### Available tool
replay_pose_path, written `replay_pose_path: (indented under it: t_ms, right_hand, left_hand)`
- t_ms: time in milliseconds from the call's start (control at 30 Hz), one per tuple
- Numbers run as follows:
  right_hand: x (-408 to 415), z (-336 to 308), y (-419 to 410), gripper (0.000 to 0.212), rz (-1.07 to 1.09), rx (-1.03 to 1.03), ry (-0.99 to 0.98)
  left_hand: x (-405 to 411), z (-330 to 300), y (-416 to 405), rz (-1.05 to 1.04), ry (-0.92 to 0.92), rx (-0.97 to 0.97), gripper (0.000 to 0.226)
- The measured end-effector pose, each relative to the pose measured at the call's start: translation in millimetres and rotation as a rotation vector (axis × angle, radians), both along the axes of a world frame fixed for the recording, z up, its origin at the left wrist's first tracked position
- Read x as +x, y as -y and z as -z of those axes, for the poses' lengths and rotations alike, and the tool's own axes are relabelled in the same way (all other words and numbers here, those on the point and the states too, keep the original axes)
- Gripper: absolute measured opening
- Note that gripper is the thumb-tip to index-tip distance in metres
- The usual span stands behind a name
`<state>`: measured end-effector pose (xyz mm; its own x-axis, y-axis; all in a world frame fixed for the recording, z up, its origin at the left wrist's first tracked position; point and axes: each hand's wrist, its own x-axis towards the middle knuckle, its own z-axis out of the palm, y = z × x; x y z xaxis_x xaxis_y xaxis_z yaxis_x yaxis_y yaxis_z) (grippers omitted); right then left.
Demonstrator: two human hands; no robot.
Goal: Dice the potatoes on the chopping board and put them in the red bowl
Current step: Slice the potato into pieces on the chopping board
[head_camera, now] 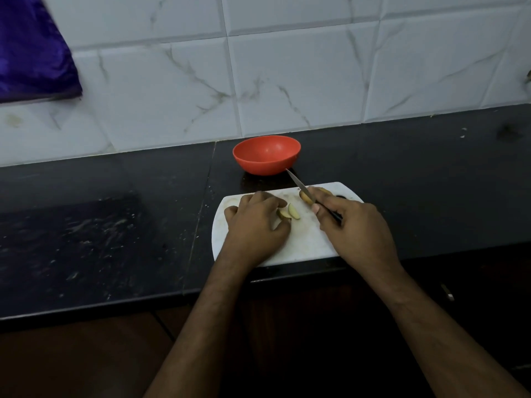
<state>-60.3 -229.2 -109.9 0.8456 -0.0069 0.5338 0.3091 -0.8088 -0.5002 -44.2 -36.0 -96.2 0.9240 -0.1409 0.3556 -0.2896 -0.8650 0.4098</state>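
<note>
Cutting stage: left hand (255,225) pinches a potato wedge (284,215) on the chopping board (304,242), right hand (353,225) grips the knife (298,185); next, cross-cuts, as the red bowl (266,155) looks empty.

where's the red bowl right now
In the head view the red bowl sits on the dark counter by the tiled wall, just behind the chopping board.

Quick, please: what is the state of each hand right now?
Left hand: holding a potato piece on the board.
Right hand: holding the knife.
</note>
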Motion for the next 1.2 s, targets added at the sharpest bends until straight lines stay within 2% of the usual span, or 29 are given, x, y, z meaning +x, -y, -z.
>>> replay_pose_path:
  t_ms: [100, 300, 667, 900, 1000, 1133, 1200]
  right_hand:
    - [0.2, 0.9, -0.6, 0.038, 0.006, 0.009, 0.002]
    - [-0.7, -1.2, -1.2, 0.039, 0.010, -0.002, -0.008]
    - [-8.5, -5.8, -5.2, 0.037, 0.014, -0.105, 0.017]
    - [-20.0, -13.2, -9.6, 0.035, 0.006, -0.127, 0.018]
    - [-23.4, -19.0, -8.9, 0.035, -0.040, -0.114, -0.034]
    - [-39.0, -29.6, -1.5, 0.034, -0.099, -0.025, -0.209]
    - [-49.9, -33.4, -2.8, 0.033, -0.090, -0.061, -0.260]
  left_hand:
    - [-2.6, -3.0, 1.3, 0.018, -0.008, 0.007, 0.032]
    - [-4.7, -1.3, 0.1, -0.049, 0.014, -0.082, 0.016]
    - [-10.7, -0.3, 3.0, -0.058, 0.041, -0.033, 0.016]
    - [-12.6, -1.8, -0.4, -0.050, 0.005, -0.049, 0.023]
    - [-12.1, -2.5, 0.1, -0.040, 0.000, -0.055, 0.023]
    - [-14.2, -3.8, -1.4, -0.025, 0.010, -0.083, 0.023]
    - [-13.5, -3.8, -2.1, -0.022, 0.002, -0.115, 0.020]
